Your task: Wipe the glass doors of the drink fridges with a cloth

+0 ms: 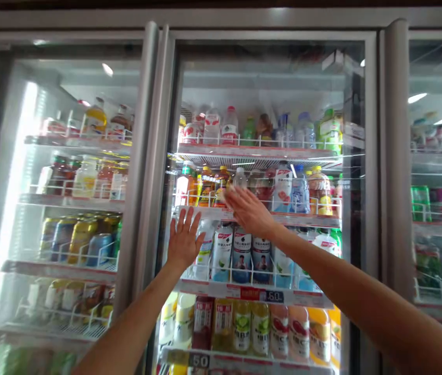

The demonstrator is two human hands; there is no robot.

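My left hand (184, 240) is raised with its fingers spread, at the left side of the middle fridge's glass door (260, 94). It appears to rest flat on the pane. Higher and further right, my right hand (250, 209) is stretched out flat, its fingers close together and pointing left. Its fingertips are blurred, and a pale patch beside them is too smeared to name. Behind the glass near my right hand stand orange-capped drink bottles (206, 186) and a clear bottle (240, 178). White-labelled bottles (223, 251) fill the shelf below it.
A vertical metal door handle (148, 156) runs along the left of the middle door. Another metal handle (397, 156) is on the right. The left fridge holds shelves of bottles and cans (82, 239). Price strips (252, 292) line the shelf edges.
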